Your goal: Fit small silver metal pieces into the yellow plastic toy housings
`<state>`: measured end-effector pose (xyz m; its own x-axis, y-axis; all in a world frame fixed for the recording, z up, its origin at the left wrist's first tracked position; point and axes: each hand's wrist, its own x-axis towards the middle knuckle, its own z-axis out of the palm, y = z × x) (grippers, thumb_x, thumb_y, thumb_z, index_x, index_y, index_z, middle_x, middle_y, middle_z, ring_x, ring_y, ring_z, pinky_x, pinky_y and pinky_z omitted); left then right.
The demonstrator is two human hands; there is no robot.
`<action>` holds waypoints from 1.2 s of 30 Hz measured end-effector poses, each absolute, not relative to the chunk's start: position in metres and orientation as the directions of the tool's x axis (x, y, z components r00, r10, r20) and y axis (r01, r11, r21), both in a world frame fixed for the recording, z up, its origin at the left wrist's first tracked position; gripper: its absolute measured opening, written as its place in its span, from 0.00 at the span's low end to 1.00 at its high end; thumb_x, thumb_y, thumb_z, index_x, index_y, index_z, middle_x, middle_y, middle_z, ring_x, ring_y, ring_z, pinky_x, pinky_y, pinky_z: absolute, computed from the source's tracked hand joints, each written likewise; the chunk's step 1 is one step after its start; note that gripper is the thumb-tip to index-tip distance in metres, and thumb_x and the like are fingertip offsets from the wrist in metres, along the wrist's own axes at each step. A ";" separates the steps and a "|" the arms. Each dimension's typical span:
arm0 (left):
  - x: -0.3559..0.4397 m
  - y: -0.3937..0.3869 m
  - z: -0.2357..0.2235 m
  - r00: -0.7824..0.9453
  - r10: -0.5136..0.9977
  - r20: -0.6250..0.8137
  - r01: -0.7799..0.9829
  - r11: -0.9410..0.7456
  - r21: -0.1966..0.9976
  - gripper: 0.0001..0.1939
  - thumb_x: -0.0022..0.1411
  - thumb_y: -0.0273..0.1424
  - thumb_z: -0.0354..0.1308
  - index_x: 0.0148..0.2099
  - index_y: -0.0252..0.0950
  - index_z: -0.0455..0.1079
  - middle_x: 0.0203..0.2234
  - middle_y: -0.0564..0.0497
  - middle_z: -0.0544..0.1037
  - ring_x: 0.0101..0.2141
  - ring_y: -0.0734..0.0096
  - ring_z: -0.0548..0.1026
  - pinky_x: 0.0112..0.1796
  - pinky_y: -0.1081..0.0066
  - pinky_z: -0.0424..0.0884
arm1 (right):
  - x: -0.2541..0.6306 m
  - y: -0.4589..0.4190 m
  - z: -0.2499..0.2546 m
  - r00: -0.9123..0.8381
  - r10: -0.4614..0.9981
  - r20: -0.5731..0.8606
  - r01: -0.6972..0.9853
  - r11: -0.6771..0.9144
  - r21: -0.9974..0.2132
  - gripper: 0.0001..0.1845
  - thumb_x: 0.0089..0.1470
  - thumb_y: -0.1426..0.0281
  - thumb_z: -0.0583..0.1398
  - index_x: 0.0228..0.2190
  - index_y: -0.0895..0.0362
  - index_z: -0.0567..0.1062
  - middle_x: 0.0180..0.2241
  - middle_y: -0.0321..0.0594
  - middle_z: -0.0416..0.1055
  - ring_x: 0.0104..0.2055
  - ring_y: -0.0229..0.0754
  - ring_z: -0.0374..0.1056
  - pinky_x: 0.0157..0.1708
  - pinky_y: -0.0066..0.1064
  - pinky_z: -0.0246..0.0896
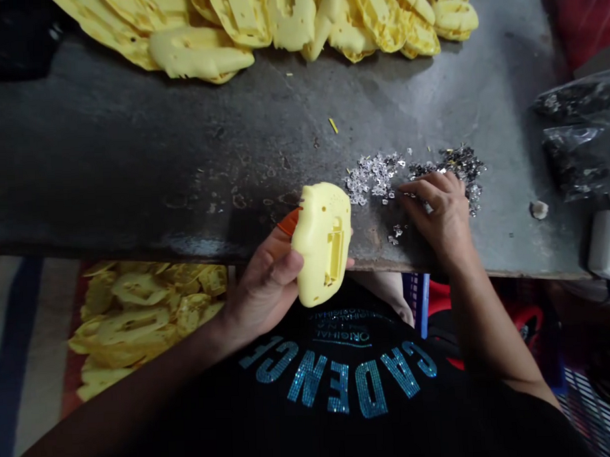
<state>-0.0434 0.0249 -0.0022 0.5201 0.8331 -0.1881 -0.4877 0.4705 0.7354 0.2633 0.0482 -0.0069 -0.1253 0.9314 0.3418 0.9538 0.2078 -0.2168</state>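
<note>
My left hand [266,276] grips a pale yellow plastic housing [321,244] with a long recessed slot, held tilted just off the table's front edge. Something orange [289,222] shows between the fingers and the housing's left side. On the table, my right hand [442,210] reaches into a dark heap of small metal pieces [465,163]. Its thumb and forefinger come together in a pinch; whatever lies between them is too small to make out. Beside those fingertips is a brighter silvery heap of metal pieces [376,176], with a few loose metal pieces [396,233] nearer the edge.
Many yellow housings [199,49] are piled along the back of the grey table [132,148]. More yellow shells [138,321] lie below the edge at left. Clear plastic bags of dark parts [577,159] and a white device [608,244] sit at right.
</note>
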 end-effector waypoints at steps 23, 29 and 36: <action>-0.023 0.019 0.000 0.705 0.638 -0.309 -0.358 0.697 0.622 0.34 0.73 0.61 0.61 0.66 0.43 0.81 0.54 0.42 0.89 0.41 0.57 0.88 0.27 0.72 0.80 | 0.294 -0.028 -0.011 0.010 0.969 0.246 0.852 0.120 -0.509 0.10 0.69 0.65 0.68 0.50 0.49 0.85 0.44 0.43 0.82 0.47 0.50 0.78 0.46 0.43 0.73; -0.015 0.018 -0.001 0.774 0.535 -0.339 -0.304 0.784 0.542 0.37 0.74 0.61 0.58 0.68 0.37 0.75 0.54 0.35 0.87 0.39 0.57 0.88 0.20 0.76 0.73 | 0.283 -0.027 -0.005 -0.004 0.951 0.309 0.804 0.187 -0.564 0.03 0.68 0.67 0.68 0.42 0.48 0.86 0.40 0.40 0.82 0.44 0.49 0.79 0.45 0.44 0.74; -0.013 0.012 -0.004 0.832 0.444 -0.331 -0.244 0.831 0.500 0.38 0.71 0.61 0.63 0.67 0.38 0.74 0.48 0.39 0.87 0.38 0.57 0.88 0.20 0.74 0.75 | 0.241 -0.030 0.050 -0.296 0.857 0.422 0.651 0.505 -0.568 0.12 0.67 0.75 0.70 0.47 0.46 0.82 0.41 0.36 0.86 0.40 0.45 0.82 0.42 0.41 0.75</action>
<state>-0.0128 0.0123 -0.0039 0.8323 0.4444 -0.3314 -0.2442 0.8306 0.5004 0.2408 -0.0302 0.0501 -0.2960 0.8568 0.4223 0.6506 0.5045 -0.5676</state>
